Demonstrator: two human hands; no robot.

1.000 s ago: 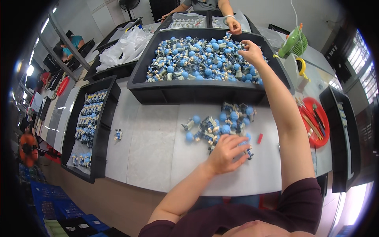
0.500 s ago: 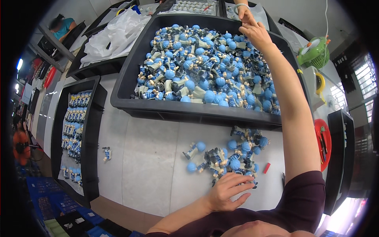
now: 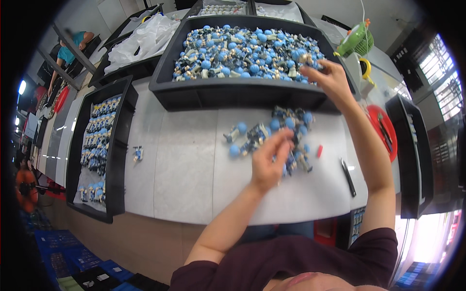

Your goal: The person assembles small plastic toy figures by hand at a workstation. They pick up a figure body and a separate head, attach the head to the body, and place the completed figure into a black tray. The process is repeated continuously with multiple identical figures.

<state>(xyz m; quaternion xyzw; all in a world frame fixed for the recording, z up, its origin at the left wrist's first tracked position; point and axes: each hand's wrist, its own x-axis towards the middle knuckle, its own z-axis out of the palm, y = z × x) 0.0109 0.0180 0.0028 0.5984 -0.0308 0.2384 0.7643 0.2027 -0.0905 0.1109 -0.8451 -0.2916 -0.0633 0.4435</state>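
Observation:
My left hand [image 3: 268,165] is over a small pile of toy figurines [image 3: 248,139] with round blue heads. Its thumb and fingers are drawn together, slightly blurred, and I cannot make out what is between them. My right hand [image 3: 334,83] is above the near right corner of a large black bin [image 3: 213,97] heaped with the same figurines. A blurred figurine [image 3: 306,58] shows at its fingertips and appears pinched there. One figurine [image 3: 138,153] lies apart on the left of the table.
Rows of figurines fill a black tray [image 3: 115,160] at left. A red stick [image 3: 320,151] and a black pen-like tool [image 3: 348,177] lie right of the pile. Beyond are a red dish [image 3: 373,112], a green fan [image 3: 359,41] and white plastic sheeting [image 3: 141,41]. Another person [image 3: 72,48] sits far left.
My right hand has come back from the bin's far right edge to its near right corner. My left hand has moved forward over the pile. The whole view has shifted.

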